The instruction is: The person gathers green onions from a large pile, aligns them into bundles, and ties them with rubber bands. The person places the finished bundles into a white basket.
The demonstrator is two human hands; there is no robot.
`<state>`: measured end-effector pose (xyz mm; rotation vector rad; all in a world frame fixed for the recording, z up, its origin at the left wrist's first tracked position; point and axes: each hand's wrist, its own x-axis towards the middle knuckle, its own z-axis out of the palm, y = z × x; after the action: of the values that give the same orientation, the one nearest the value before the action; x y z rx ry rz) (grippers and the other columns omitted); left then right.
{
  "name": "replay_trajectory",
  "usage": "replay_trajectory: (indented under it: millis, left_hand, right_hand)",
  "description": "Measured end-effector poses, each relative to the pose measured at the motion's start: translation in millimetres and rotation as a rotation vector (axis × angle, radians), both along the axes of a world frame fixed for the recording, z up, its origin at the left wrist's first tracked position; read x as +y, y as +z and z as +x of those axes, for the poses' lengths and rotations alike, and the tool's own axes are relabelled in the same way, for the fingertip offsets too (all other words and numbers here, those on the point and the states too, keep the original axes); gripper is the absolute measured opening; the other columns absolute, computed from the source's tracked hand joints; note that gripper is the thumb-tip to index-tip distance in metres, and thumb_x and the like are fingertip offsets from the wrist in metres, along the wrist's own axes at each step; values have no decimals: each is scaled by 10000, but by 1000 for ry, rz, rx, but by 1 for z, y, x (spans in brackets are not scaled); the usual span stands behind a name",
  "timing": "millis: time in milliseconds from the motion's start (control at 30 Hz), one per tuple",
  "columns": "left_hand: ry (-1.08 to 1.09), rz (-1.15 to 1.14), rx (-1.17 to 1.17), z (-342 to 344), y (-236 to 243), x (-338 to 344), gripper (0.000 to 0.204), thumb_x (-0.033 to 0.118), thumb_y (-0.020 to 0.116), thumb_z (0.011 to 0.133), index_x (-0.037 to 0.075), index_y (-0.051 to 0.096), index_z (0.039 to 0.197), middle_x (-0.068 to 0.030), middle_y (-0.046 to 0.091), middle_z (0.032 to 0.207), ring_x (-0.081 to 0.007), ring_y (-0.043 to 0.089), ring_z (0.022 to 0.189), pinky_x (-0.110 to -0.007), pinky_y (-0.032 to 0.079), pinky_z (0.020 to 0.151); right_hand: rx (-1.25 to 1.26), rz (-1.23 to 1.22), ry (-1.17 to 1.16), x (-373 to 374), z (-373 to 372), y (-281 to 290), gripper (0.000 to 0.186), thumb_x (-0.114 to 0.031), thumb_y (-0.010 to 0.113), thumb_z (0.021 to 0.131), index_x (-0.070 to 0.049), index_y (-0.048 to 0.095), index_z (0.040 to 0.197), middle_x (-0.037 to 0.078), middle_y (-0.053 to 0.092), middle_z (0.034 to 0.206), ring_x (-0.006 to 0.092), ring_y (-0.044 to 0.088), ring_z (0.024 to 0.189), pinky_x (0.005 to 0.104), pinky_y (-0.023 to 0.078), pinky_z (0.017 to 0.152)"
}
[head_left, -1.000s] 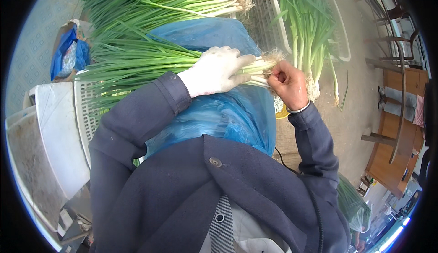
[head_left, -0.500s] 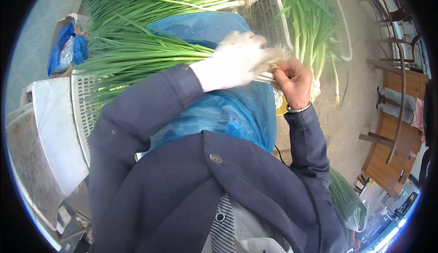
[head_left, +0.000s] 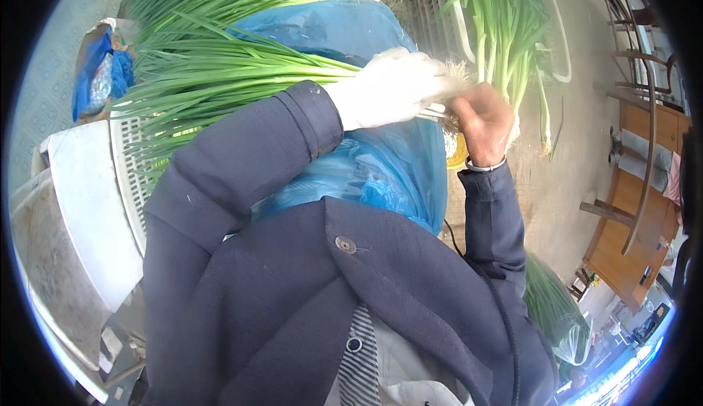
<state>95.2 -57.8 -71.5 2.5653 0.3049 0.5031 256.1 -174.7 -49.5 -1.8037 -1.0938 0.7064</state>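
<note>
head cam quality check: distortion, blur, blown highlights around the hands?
Head view: strong fisheye, with a black rim and the wooden table bent at right. Daylight is even, without hard shadows. The white glove on the left hand is nearly blown out. The right hand and the spring onion bunch look sharp. The roots at the grip are soft. There is blue fringing at the lower rim.

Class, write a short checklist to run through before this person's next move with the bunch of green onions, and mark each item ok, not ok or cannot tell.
1. Left hand, in a white glove, grips the bunch of green onions near the root end: ok.
2. Right hand, bare, is at the roots: ok.
3. Any tool in the right hand: cannot tell.
4. Blue plastic sheet lies beneath the bunch: ok.
5. More onions wait in the white basket: ok.
</note>
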Motion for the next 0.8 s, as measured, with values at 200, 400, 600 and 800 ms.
replay_trajectory:
  millis: [200, 400, 600, 800]
  left_hand:
    - [23, -46, 7, -15, 6, 6, 406, 196, 586, 911, 141, 589, 1313, -90, 609, 1257, -277, 591, 1123, -407, 470, 947]
    - [264, -276, 217, -68, 31, 16, 590, 344, 653, 875, 79, 507, 1381, -154, 608, 1255, -319, 560, 1182, -416, 424, 1029]
    - [185, 30, 451, -107, 42, 14, 911, 490, 795, 690, 68, 450, 1421, -199, 535, 1330, -339, 501, 1255, -486, 342, 1097]
    - [241, 232, 527, -118, 35, 6, 897, 414, 800, 700, 55, 424, 1431, -224, 559, 1213, -339, 540, 1163, -502, 376, 1041]
  right_hand:
    - [180, -9, -6, 5, 6, -8, 51, 8, 672, 802, -16, 627, 802, -28, 604, 692, 30, 536, 616, 198, 431, 568]
    - [-36, -52, 5, 1, 11, 6, 208, -6, 691, 793, -26, 679, 1000, 33, 659, 935, 94, 604, 749, 240, 471, 634]
    - [-763, 286, 409, 10, 5, 23, 377, -119, 805, 715, -103, 707, 1079, 50, 613, 1059, 248, 585, 899, 373, 466, 789]
    - [-909, 440, 473, 8, -13, 11, 284, -108, 810, 703, -106, 716, 971, 30, 622, 906, 237, 586, 777, 365, 450, 698]
